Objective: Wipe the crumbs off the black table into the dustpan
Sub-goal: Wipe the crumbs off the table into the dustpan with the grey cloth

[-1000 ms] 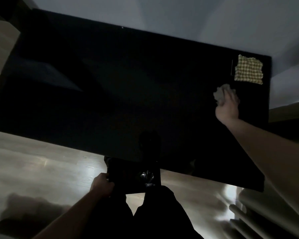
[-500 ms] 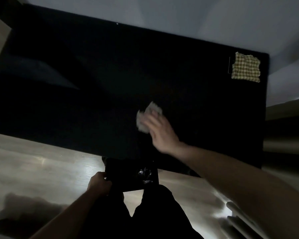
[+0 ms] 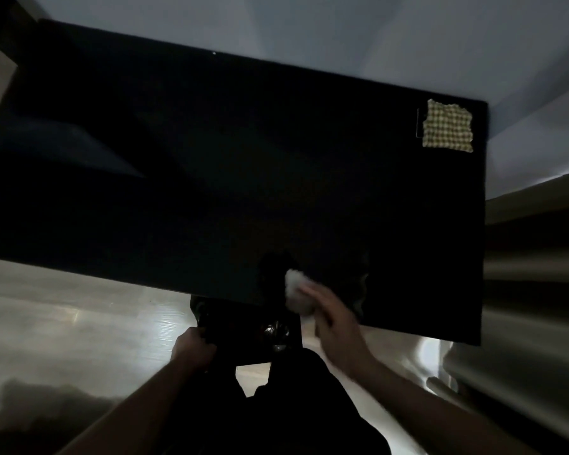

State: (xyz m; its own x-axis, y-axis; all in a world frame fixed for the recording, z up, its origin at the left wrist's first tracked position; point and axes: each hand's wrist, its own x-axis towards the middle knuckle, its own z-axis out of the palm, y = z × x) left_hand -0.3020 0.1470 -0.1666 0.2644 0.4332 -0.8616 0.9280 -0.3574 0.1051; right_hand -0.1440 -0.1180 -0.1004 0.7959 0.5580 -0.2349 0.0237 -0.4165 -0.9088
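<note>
Fingers on pale cloth at black table edge, dim wood floor below

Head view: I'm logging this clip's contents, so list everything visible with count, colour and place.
table: one, black, fills mid frame.
checked cloth: one, yellow-white, table's far right corner.
wad: one, pale, at near edge under right hand.
dustpan: one, black, below near edge.
floor: pale wood, below.
wall: grey, behind.
crumbs: too dark to see.
left hand: grips dustpan.
right hand: on wad, blurred.
</note>
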